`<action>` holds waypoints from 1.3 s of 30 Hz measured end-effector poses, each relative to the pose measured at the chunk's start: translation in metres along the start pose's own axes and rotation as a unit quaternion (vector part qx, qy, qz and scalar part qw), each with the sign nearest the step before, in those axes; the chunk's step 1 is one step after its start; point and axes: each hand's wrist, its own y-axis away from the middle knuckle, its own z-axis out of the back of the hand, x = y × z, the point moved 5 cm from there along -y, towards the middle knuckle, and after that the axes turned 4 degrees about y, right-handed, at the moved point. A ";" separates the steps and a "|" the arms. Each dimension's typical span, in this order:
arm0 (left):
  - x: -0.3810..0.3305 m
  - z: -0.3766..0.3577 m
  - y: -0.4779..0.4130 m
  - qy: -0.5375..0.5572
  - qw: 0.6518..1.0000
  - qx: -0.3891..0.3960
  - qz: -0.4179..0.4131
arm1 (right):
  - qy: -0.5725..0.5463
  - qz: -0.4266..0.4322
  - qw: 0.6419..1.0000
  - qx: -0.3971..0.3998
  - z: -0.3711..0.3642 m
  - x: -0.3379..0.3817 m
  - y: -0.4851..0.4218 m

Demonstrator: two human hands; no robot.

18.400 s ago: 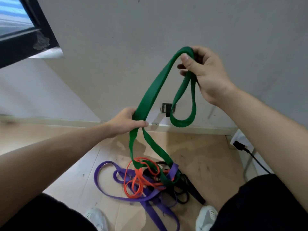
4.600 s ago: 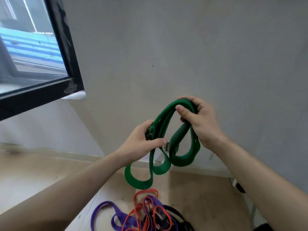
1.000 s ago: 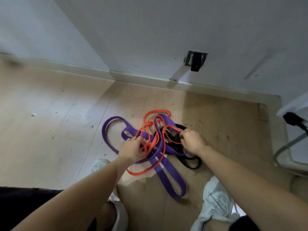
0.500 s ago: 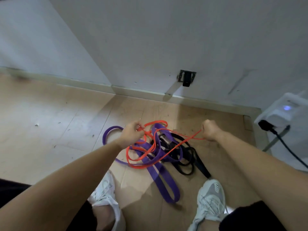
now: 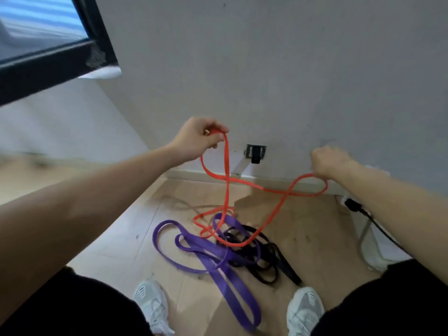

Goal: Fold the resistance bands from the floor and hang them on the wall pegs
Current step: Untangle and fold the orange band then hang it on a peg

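Three bands show, and the thin orange rubber resistance band (image 5: 226, 170) is the one being worked. Its upper loops hang between the hands, and its lower coils lie on the wide purple rubber band (image 5: 230, 292) and the black band (image 5: 288, 269) tangled on the pale wooden floor (image 5: 121, 238). The left hand (image 5: 196, 139) has a pinching grip on one loop. The right hand (image 5: 329, 161), blurred, looks clenched on another. Best to lift until the orange clears the purple, then undo its crossings before folding. No wall pegs are in view, and whether the small dark fitting (image 5: 255, 152) low on the wall is one is unclear.
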 end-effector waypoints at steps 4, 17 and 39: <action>-0.049 0.005 0.006 0.063 0.996 -0.001 -0.070 | -0.291 0.104 0.951 0.029 0.036 0.037 0.005; -0.073 0.025 0.009 0.160 0.977 -0.054 -0.127 | -0.627 0.266 0.725 0.101 0.078 0.133 0.026; -0.020 0.043 0.000 0.180 0.979 -0.095 0.026 | -0.708 0.249 0.655 0.084 0.098 0.069 0.018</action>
